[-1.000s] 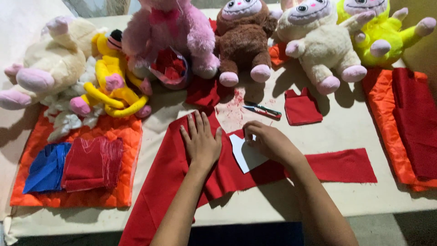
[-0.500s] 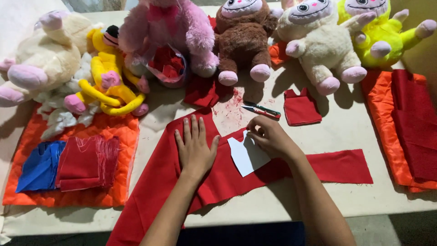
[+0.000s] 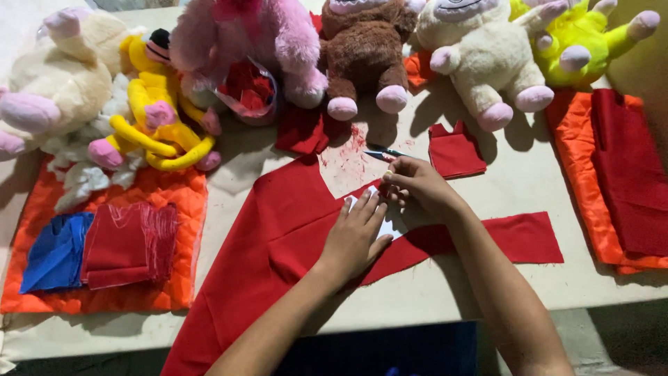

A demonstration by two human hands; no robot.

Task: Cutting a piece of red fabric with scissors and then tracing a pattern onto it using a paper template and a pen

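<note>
Red cloth (image 3: 278,237): thin woven sheet, matte, lying flat across the middle of the table (image 3: 487,292), one long strip running right, lower corner hanging over the near edge. Notch cut into upper edge.

White paper (image 3: 390,224): small flat piece, lying on the red cloth, mostly covered by the hands.

Scissors (image 3: 381,154): small, dark handles, lying on bare table just above the right hand, among red lint.

Red patch (image 3: 456,150): small cut square, loose, right of the scissors.

Plush toys, back row, soft pile fabric: cream pig (image 3: 56,83), yellow figure (image 3: 156,104), pink bear (image 3: 243,35), brown bear (image 3: 362,49), cream bear (image 3: 480,56), lime toy (image 3: 584,42).

Clear bag (image 3: 247,90): glossy plastic, filled with red scraps, resting against the pink bear.

Orange quilted pads: left pad (image 3: 160,278) bearing folded blue cloth (image 3: 56,251) and folded red stack (image 3: 129,244); right pad (image 3: 577,174) bearing dark red fabric (image 3: 630,181).

White stuffing (image 3: 83,174): fluffy clump beside the yellow figure.

Left hand (image 3: 355,237): spread flat, palm down, fingers together and extended, pressing on paper and red cloth.

Right hand (image 3: 417,188): curled, fingertips pinched at the paper's upper edge; what lies inside the pinch cannot be told.
</note>
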